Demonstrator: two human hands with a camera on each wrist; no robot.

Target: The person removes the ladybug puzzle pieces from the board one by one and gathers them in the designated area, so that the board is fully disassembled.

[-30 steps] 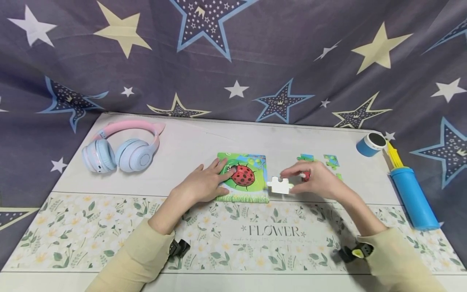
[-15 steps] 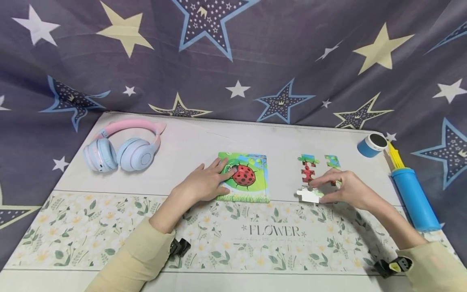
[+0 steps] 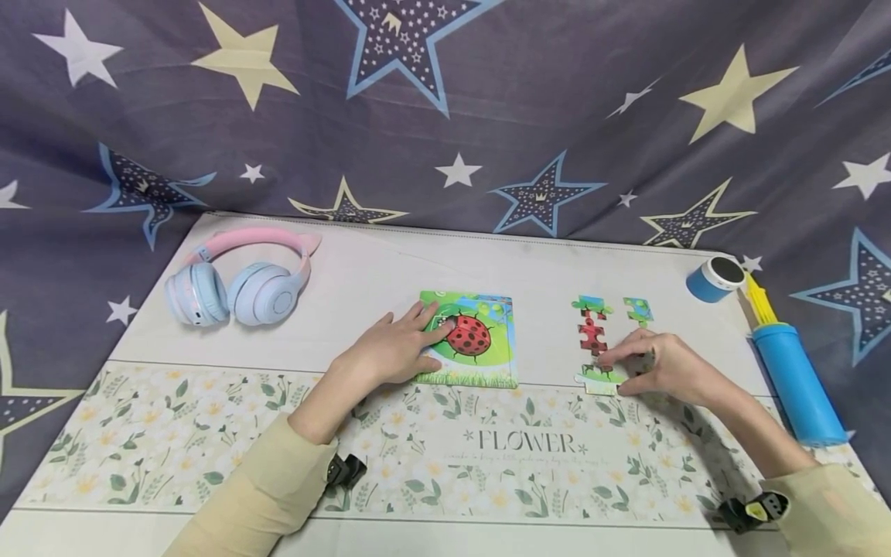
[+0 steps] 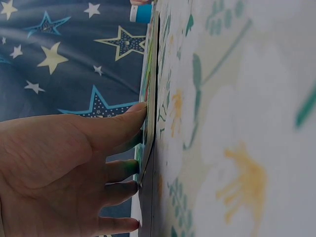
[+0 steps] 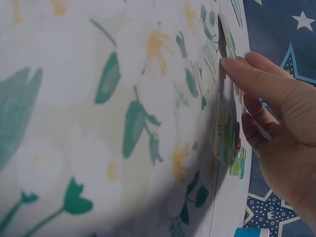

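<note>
My left hand point(image 3: 390, 348) lies with spread fingers on the left part of a square puzzle board point(image 3: 497, 377) showing a red ladybug on green. In the left wrist view, its fingertips press along the board's edge. To the right, my right hand point(image 3: 671, 363) pinches a green puzzle piece point(image 3: 600, 377), picture side up, between thumb and forefinger. That piece sits just below a red spotted puzzle piece point(image 3: 592, 334). A blue and green puzzle piece point(image 3: 592, 305) lies above the red one. More pieces are partly hidden behind the right hand.
Pink and blue headphones point(image 3: 261, 294) lie at the back left. At the right edge are a small blue cylinder point(image 3: 711, 280) and a blue and yellow pump point(image 3: 800, 379). Another puzzle piece point(image 3: 637, 309) lies behind the right hand. A star-patterned curtain point(image 3: 390, 155) hangs behind.
My right hand has carried the puzzle piece rightward from beside the board to below the red piece. Its white back showed before; now its green picture shows. The left hand stays on the board.
</note>
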